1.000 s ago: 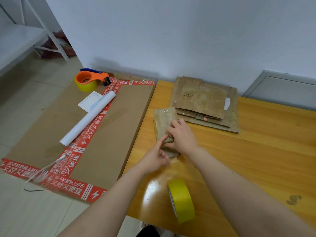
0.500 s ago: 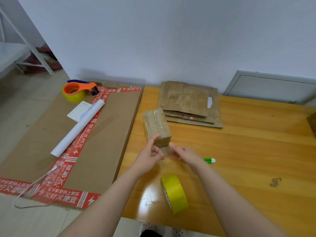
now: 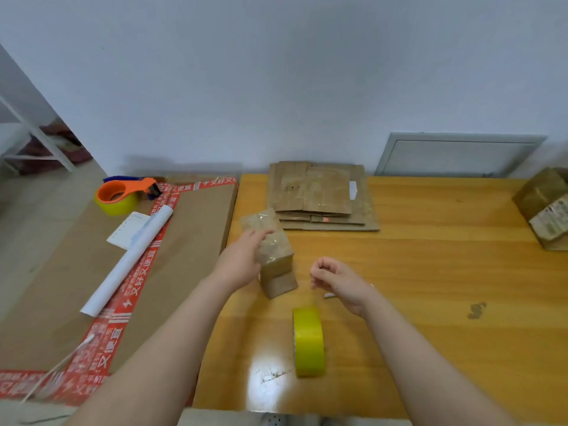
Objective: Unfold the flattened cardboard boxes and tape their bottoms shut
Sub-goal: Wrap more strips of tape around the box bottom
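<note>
Head camera, looking down on the orange-brown wooden table [image 3: 430, 272]. The small brown cardboard box wrapped in clear tape [image 3: 276, 256] stands near the table's left edge, assembled and a little skewed. The left hand [image 3: 241, 261] is on it, fingers stretched fairly straight across the glossy top and left side, not wrapped round it; the thumb is hidden. The right hand [image 3: 336, 279] hovers just to the right of the box, apart from it, fingers loosely curled with nothing visible in them.

Closer to the camera, the yellow roll of packing tape [image 3: 308, 342] stands on its edge, between the two forearms. At the far side against the wall lies the stack of flattened brown cardboard boxes [image 3: 322, 198], just behind the taped box. Another brown box with a white label [image 3: 545, 207] sits at the table's right edge.

Left of the table lies a large flat brown carton edged with red printed tape [image 3: 190, 241]. It carries an orange tape dispenser with a yellow roll [image 3: 121, 195], a white paper tube [image 3: 132, 259] and a small white card [image 3: 127, 230].
</note>
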